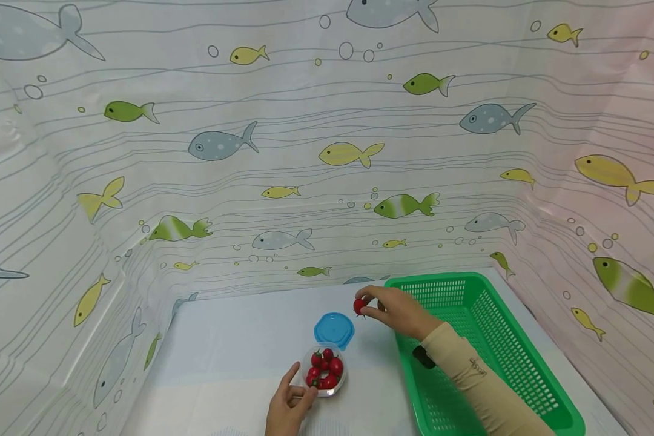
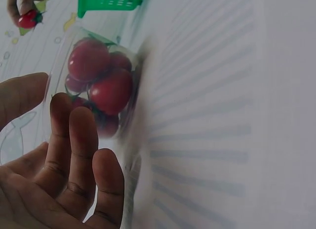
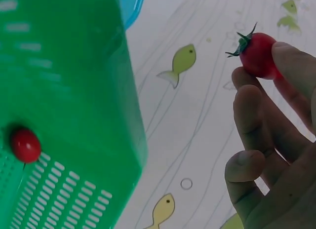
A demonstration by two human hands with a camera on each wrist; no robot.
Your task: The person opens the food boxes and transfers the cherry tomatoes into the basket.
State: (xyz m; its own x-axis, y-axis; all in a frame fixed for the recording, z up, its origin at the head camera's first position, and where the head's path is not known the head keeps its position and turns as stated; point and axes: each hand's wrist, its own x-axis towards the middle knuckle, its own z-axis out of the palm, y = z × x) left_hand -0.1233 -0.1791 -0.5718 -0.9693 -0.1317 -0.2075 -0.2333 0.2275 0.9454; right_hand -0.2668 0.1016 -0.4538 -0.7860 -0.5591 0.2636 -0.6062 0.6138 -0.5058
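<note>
We see one small red tomato [image 1: 360, 306] held up above the table [image 1: 240, 345], between the blue lid [image 1: 333, 330] and the green basket [image 1: 569, 415]. We would expect it to be light, smooth and fairly firm, though the skin could bruise or split if squeezed hard. A wet one would likely slip, so the best hold is across the round sides, soft pads opposite each other, leaving the leafy green top [image 3: 242, 44] free (it looks too thin to trust as a handle).

The right hand [image 1: 406, 312] has it much that way: it pinches the fruit between thumb and fingertips, with the outer fingers bent and clear of it.

Nearest the lid, more tomatoes [image 1: 335, 366] lie heaped in a clear tub [image 1: 329, 392], which we judge thin, light and easily nudged. The left hand [image 1: 289, 406] rests against the tub's near left side, fingers loosely bent rather than clenched; how hard they press, we cannot tell.

Farther right, another tomato [image 3: 26, 145] lies inside the slotted basket. Behind everything hangs a pale sheet [image 1: 305, 175] printed with fish and wavy lines.
</note>
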